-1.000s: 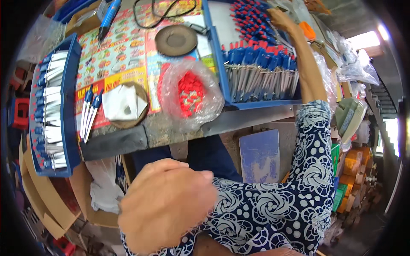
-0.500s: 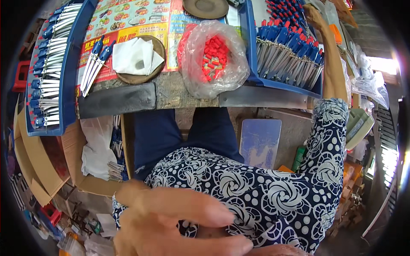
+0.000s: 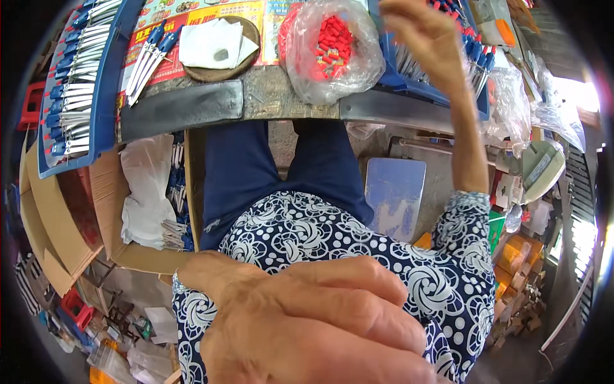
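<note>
My left hand (image 3: 307, 313) looms large and close at the lower middle, back upward. Its fingers are bent and lie together; their tips are hidden, and so is anything in them. My right hand (image 3: 427, 41) is raised over the near part of the right blue tray (image 3: 400, 80). Motion blurs its fingers, and I make out nothing in them. Slim metal pieces with blue handles (image 3: 474, 59) and red ends fill that tray. Left of it, a clear plastic bag (image 3: 368, 64) holds small red plastic pieces (image 3: 334, 43).
A long blue tray (image 3: 110, 121) of similar pieces stands at the left. Several loose blue-handled pieces (image 3: 152, 56) lie beside white papers (image 3: 214, 43) on a round board (image 3: 248, 61). Below the bench, an open cardboard box (image 3: 150, 261) sits left of my legs, and a blue panel (image 3: 395, 198) right.
My right hand has come back and left from the tray's far right side. My left hand's fingers, spread before, are now bent together. The bench appears higher in view.
</note>
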Demonstrator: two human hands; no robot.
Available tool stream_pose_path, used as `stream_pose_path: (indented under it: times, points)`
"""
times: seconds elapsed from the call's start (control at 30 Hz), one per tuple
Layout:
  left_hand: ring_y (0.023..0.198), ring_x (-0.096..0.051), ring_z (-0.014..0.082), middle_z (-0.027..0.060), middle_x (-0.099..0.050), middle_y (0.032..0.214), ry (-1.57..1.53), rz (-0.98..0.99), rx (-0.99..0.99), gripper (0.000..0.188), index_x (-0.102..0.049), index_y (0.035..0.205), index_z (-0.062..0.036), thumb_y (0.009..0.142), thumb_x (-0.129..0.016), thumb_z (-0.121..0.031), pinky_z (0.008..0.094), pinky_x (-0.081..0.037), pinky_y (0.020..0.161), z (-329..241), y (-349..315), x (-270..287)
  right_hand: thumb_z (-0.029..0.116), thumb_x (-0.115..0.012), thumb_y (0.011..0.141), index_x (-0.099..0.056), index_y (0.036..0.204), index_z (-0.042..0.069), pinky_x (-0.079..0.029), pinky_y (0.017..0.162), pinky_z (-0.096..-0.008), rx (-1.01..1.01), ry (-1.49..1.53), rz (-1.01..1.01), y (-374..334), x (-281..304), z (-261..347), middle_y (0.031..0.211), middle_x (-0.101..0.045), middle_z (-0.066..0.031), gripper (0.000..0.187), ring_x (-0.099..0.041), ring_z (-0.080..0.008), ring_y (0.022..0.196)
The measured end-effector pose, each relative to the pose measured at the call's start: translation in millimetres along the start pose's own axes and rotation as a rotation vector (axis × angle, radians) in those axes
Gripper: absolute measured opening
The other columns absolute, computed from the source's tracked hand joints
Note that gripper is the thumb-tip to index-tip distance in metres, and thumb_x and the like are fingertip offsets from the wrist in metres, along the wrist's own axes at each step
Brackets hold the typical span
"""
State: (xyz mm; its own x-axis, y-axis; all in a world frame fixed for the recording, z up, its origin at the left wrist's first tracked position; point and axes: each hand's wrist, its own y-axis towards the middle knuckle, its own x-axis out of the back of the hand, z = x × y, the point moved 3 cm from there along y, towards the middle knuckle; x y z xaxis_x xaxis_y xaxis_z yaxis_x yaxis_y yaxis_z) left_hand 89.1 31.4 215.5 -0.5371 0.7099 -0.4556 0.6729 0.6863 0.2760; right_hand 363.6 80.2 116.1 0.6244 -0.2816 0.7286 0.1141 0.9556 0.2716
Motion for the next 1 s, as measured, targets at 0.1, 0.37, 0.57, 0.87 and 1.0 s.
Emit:
stream_pose_path:
  times: [0.1, 0.37, 0.57, 0.87, 1.0]
  points:
    - [0.068, -0.051, 0.0222, 0.0073, -0.054, 0.084, -0.053, 0.08, 0.028, 0.038, -0.058, 0.095, -0.0105, 0.075, -0.056, -0.043, 0.0401, -0.038, 0.063, -3, -3, 6, 0.005, -0.053, 0.082, -0.057, 0.1, 0.001, -0.048, 0.063, -0.0245, 0.007, -0.012, 0.073, -18, -49, 12, 0.089, -0.062, -0.0083, 0.02, -0.059, -0.0121, 0.074]
    - [0.062, -0.048, 0.0204, 0.0092, -0.056, 0.078, -0.167, 0.207, 0.086, 0.047, -0.056, 0.095, -0.0023, 0.075, -0.055, -0.045, 0.0393, -0.036, 0.061, -14, -26, 20, 0.005, -0.052, 0.076, -0.055, 0.088, 0.0, -0.043, 0.069, -0.0411, 0.002, -0.38, -0.085, -23, -88, -4, 0.086, -0.054, -0.0201, 0.013, -0.052, -0.039, 0.081]
    - [0.057, -0.046, 0.0191, 0.0106, -0.057, 0.073, -0.226, 0.259, 0.13, 0.054, -0.055, 0.095, 0.0038, 0.074, -0.054, -0.046, 0.0386, -0.035, 0.059, -21, -42, 34, 0.007, -0.052, 0.075, -0.054, 0.084, 0.001, -0.042, 0.068, -0.0432, 0.012, -0.464, -0.031, -22, -99, -7, 0.084, -0.052, -0.0201, 0.011, -0.052, -0.0382, 0.08]
    - [0.071, -0.054, 0.0205, 0.012, -0.057, 0.076, 0.384, -0.094, -0.046, 0.017, -0.06, 0.08, 0.0031, 0.066, -0.055, -0.006, 0.0309, -0.043, 0.059, 50, -80, 132, 0.005, -0.05, 0.072, -0.052, 0.078, 0.002, -0.044, 0.064, -0.0443, 0.065, -0.712, 0.067, -21, -101, -11, 0.085, -0.053, -0.0176, 0.007, -0.053, -0.0375, 0.077]
    - [0.068, -0.054, 0.009, 0.0042, -0.06, 0.076, 0.268, -0.858, 0.264, 0.021, -0.061, 0.089, 0.0004, 0.069, -0.055, 0.0, 0.0204, -0.043, 0.063, 107, -143, 231, 0.011, -0.05, 0.074, -0.052, 0.08, 0.005, -0.044, 0.06, -0.0459, 0.089, -0.851, 0.117, -19, -106, -6, 0.087, -0.054, -0.0158, 0.009, -0.055, -0.0371, 0.074]
